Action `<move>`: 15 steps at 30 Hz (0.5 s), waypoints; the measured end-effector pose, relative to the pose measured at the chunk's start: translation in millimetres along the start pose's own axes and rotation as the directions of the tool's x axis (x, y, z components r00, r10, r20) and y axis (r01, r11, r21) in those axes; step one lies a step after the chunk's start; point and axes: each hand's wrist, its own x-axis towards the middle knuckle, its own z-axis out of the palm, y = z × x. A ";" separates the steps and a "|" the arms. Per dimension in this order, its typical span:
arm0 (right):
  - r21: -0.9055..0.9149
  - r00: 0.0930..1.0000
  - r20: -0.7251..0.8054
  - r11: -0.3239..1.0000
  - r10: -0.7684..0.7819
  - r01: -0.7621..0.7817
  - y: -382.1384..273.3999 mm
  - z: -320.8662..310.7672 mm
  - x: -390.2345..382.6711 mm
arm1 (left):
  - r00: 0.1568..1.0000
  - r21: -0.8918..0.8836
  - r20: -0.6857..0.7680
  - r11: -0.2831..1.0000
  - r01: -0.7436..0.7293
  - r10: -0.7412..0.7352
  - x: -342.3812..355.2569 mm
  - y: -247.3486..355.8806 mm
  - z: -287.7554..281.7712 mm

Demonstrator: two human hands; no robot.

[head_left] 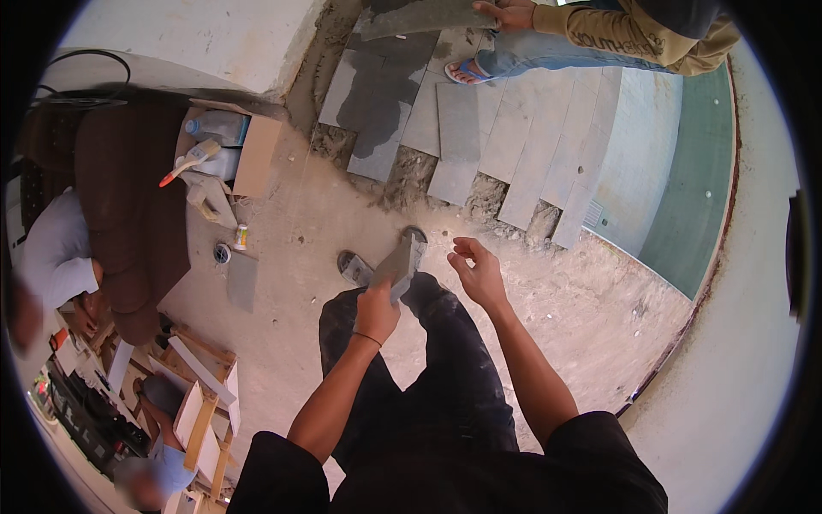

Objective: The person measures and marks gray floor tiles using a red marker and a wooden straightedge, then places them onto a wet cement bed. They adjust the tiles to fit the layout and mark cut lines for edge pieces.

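My left hand [378, 312] is closed round the lower end of a narrow grey tile piece [404, 264], which is tilted up in front of my knees. To its right, my right hand [479, 276] hovers in the air with bent fingers, the thumb apart from them and nothing seen between. Below the hands are my sandalled feet [355, 268] on the bare floor. Ahead of me lie rows of grey floor tiles [514, 158] with a stepped, uneven edge. One loose tile [458, 122] rests on top of them.
A co-worker's hand [514, 14] holds a grey slab [424, 19] at the top. At left stand a cardboard box [259, 154] with bottles and a brush [193, 160], and a brown sofa [128, 214]. Two people sit near wooden frames [201, 428] at lower left.
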 end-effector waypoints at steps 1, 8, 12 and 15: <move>0.027 0.999 -0.025 0.999 0.030 -0.030 5.9 3.5 11.2 | 0.999 0.021 0.046 1.000 -0.018 0.017 15.8 -4.1 8.2; 0.064 0.993 -0.099 0.996 -0.060 0.067 78.8 69.8 140.0 | 0.958 0.077 0.179 0.968 -0.239 0.223 142.1 -43.8 90.0; -0.022 0.987 -0.090 0.991 -0.135 0.133 143.6 87.8 207.8 | 0.916 0.122 0.266 0.932 -0.341 0.301 199.0 -72.3 132.5; -0.008 0.986 0.070 0.988 -0.150 0.151 172.5 79.4 232.4 | 0.856 0.125 0.394 0.903 -0.410 0.334 229.8 -73.9 151.5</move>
